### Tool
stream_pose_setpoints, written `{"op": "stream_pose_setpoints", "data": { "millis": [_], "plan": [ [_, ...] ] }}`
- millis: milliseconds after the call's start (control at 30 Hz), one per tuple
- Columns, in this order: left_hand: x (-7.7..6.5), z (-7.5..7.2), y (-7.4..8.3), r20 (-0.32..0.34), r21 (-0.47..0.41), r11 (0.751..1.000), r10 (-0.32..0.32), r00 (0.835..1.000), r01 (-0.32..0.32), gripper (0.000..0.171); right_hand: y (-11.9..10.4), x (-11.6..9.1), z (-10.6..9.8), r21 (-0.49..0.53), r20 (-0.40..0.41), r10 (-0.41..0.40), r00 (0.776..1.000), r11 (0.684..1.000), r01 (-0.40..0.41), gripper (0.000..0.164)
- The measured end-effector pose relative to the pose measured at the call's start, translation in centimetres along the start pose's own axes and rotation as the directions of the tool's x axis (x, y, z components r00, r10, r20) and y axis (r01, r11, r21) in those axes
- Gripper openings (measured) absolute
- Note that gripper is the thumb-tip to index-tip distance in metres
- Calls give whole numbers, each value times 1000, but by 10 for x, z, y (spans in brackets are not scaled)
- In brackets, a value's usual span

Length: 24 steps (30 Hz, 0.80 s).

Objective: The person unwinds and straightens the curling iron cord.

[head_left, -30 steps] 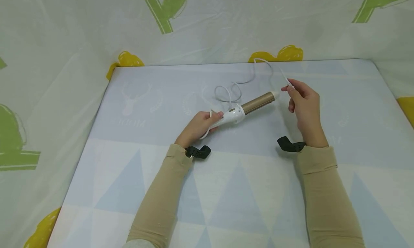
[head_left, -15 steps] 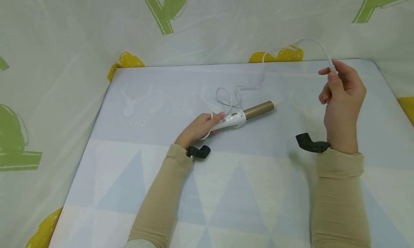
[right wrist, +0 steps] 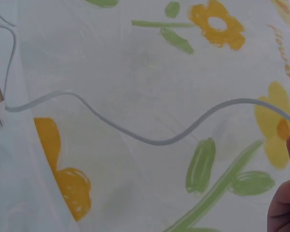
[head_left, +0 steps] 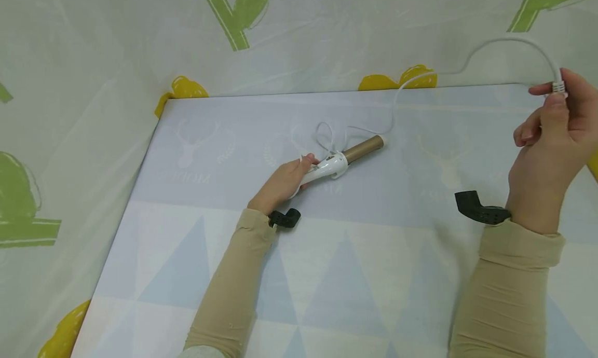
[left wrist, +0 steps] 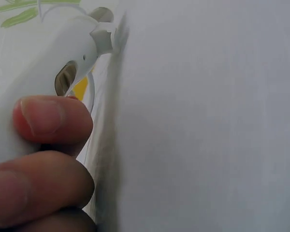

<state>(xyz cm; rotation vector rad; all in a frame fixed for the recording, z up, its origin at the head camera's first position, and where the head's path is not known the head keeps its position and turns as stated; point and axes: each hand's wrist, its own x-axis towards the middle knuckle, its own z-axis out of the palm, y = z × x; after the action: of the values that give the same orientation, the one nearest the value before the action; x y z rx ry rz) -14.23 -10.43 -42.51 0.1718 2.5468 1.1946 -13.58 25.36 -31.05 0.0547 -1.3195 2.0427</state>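
Note:
My left hand [head_left: 282,184] grips the white handle of a curling iron [head_left: 333,165], whose gold barrel points up and to the right. In the left wrist view, curled fingers [left wrist: 41,118] wrap the handle [left wrist: 48,58] below a small metallic part. Over the far right of the table, my right hand [head_left: 558,135] pinches the ribbed white end of the power cord [head_left: 509,39] between thumb and index finger; the plug itself is hidden. From there the cord arcs left and down to small loops beside the iron. The right wrist view shows the cord [right wrist: 159,142] hanging in loose waves.
The table [head_left: 350,275] has a pale cover with blue triangles. Behind it hangs a whitish sheet [head_left: 327,36] printed with green leaves and yellow flowers. Each wrist wears a black camera mount, such as the one at the right wrist [head_left: 481,208].
My right hand has moved far to the right and up with the cord end, drawing out more cord from beside the iron. The left hand and curling iron have shifted slightly left.

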Motion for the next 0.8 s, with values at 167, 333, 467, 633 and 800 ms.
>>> {"op": "stream_pose_setpoints", "data": {
  "millis": [167,333,467,633,800],
  "plan": [
    [-1,-8,-1,-42,69,997,-29,999,32,72,-1,3,-11,9,-71,2,997,1000,-2,26],
    [-4,-19,-4,-109,182,981,-53,993,73,77,0,9,-22,-52,-122,-14,992,999,8,21],
    [-7,-28,-8,-155,247,965,-47,987,85,73,1,14,-29,-120,-174,-25,985,993,4,19],
    [-11,-39,-15,-182,257,960,-67,981,113,67,0,16,-34,-112,-253,-36,967,994,8,17],
    [-13,-47,-21,-205,278,954,-53,977,110,64,1,18,-40,22,-373,-76,925,996,90,35]
  ]
}}
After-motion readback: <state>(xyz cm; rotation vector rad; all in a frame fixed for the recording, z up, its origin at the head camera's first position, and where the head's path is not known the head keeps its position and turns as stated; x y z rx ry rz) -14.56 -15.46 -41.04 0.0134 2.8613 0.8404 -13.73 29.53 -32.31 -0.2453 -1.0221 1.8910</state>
